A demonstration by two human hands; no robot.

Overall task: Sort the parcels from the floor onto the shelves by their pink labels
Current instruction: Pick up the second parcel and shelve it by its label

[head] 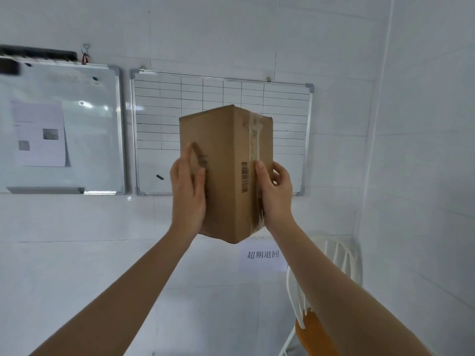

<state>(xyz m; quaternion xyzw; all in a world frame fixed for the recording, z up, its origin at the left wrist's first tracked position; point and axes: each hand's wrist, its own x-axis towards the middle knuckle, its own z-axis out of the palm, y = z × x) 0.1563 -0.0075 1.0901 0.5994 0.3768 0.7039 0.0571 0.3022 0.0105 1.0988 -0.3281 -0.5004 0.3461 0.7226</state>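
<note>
A brown cardboard parcel is held up at arm's length in front of a white tiled wall, standing on end with one vertical edge turned toward me. My left hand presses flat on its left face. My right hand grips its right face over a strip of clear tape. A printed barcode runs beside the right thumb. No pink label shows on the two faces I see. No shelves or floor are in view.
Two whiteboards hang on the wall: a plain whiteboard with a paper sheet at left, a gridded whiteboard behind the parcel. A paper sign with Chinese characters is stuck below. A white chair with an orange seat stands at lower right.
</note>
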